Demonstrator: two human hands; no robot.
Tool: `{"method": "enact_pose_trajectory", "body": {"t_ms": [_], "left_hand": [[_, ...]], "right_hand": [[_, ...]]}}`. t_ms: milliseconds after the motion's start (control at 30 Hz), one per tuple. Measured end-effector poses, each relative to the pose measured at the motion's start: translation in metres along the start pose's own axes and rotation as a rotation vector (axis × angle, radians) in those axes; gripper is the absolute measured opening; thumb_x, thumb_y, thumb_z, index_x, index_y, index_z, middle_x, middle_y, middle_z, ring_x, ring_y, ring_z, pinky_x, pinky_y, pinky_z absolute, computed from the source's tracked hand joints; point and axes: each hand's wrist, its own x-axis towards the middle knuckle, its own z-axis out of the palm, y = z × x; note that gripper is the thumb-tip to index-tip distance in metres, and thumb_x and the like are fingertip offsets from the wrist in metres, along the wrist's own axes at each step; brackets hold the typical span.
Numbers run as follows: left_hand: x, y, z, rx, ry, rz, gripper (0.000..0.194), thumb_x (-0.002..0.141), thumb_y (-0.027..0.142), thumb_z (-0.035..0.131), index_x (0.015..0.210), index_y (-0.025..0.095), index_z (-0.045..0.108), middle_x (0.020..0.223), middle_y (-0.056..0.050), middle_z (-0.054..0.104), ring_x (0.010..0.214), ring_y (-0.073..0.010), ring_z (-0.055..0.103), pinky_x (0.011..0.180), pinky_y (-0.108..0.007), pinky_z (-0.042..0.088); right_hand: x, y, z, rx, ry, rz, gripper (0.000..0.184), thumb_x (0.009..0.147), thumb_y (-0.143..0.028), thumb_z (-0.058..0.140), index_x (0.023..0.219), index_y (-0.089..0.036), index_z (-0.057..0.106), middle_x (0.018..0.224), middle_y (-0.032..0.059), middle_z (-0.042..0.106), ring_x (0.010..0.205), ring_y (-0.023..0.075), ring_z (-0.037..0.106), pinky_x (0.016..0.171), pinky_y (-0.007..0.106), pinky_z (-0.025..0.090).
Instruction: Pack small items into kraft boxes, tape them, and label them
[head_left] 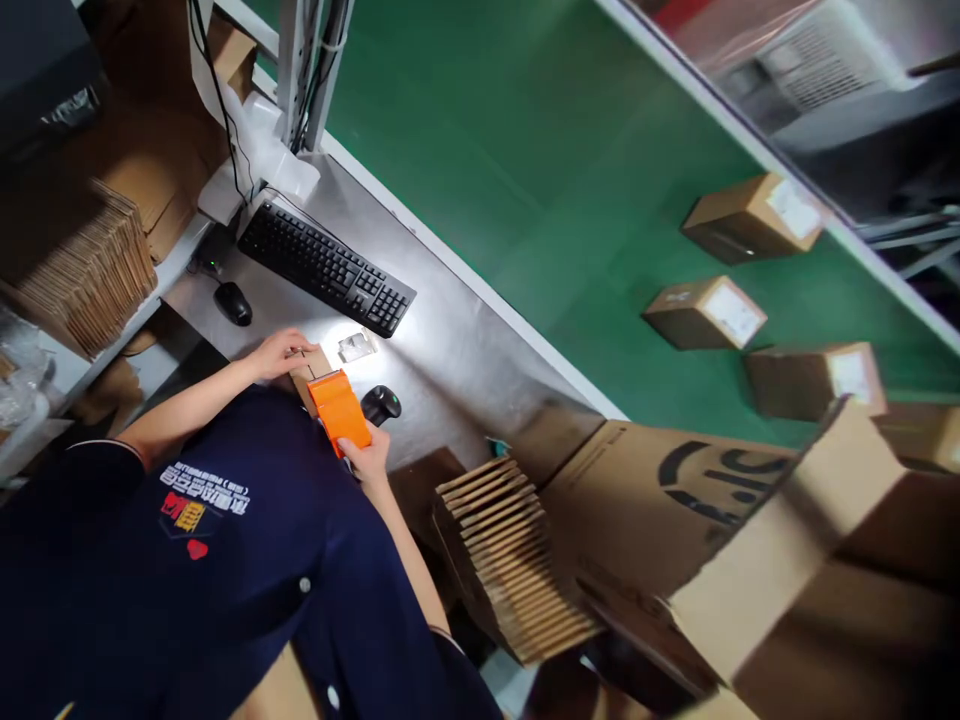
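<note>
Wearing a navy shirt (225, 610), nearest the camera, across the lower left of the frame. Left of centre, gripping an orange tape dispenser (341, 410) in the right hand (367, 458), over part of a small brown box (302, 386). Touching the upper-left end of this box with the left hand (279, 354); cannot tell whether closed round it. Just beyond, on the metal table (457, 350): a keyboard (326, 265), a mouse (232, 303) and, beside the dispenser, a black scanner (381, 403). Below centre, a stack of cardboard (517, 560); upper right, labelled cartons (709, 312) on a green surface (495, 150).
</note>
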Motion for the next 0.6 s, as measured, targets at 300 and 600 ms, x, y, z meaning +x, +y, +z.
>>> {"method": "enact_pose_trajectory", "body": {"t_ms": [300,600], "left_hand": [[-0.032,0.015,0.001,-0.273,0.094,-0.28,0.057,0.088,0.077,0.065,0.098,0.025,0.087,0.108,-0.009,0.073,0.106,-0.0266,0.067,0.1,-0.042,0.058],[-0.031,0.04,-0.005,0.031,0.065,-0.129,0.031,0.098,0.043,0.065,0.079,0.019,0.07,0.137,-0.012,0.058,0.118,-0.0264,0.063,0.113,-0.049,0.051]], "right_hand": [[0.027,-0.011,0.007,0.026,-0.175,0.01,0.041,0.064,-0.058,0.085,0.066,-0.021,0.068,0.06,0.0027,0.062,0.057,0.0178,0.054,0.055,0.035,0.051],[0.027,-0.029,0.006,-0.017,-0.213,0.062,0.045,0.065,-0.059,0.086,0.075,-0.017,0.073,0.064,0.0015,0.064,0.055,0.0148,0.051,0.054,0.032,0.048]]}}
